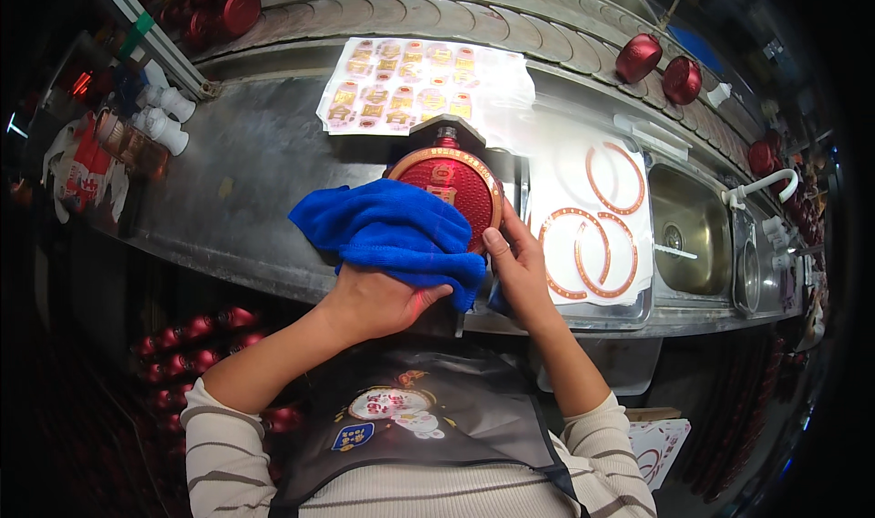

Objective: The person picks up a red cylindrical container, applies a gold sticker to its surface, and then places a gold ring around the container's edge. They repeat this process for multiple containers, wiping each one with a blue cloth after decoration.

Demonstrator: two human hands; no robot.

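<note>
A round red bottle (472, 190) with a dotted face, gold characters and an orange-gold ring lies in front of me, its neck pointing away against a metal holder (470, 127). My left hand (383, 302) holds a blue cloth (396, 220) that covers the bottle's lower left part. The fingertips under the cloth are hidden. With thumb and fingers, my right hand (516, 261) grips the bottle's right edge. Sheets of gold and pink stickers (403, 87) lie beyond the bottle. To the right, arc-shaped orange stickers (591, 251) rest on white sheets in a metal tray (641, 313).
A conveyor of overlapping plates (437, 15) runs along the back, carrying red bottles (639, 58). A steel sink (689, 231) with a white faucet (769, 184) is at right. White caps (164, 128) and a plastic bag (82, 169) sit at left. Red bottles (198, 361) are stacked below the counter.
</note>
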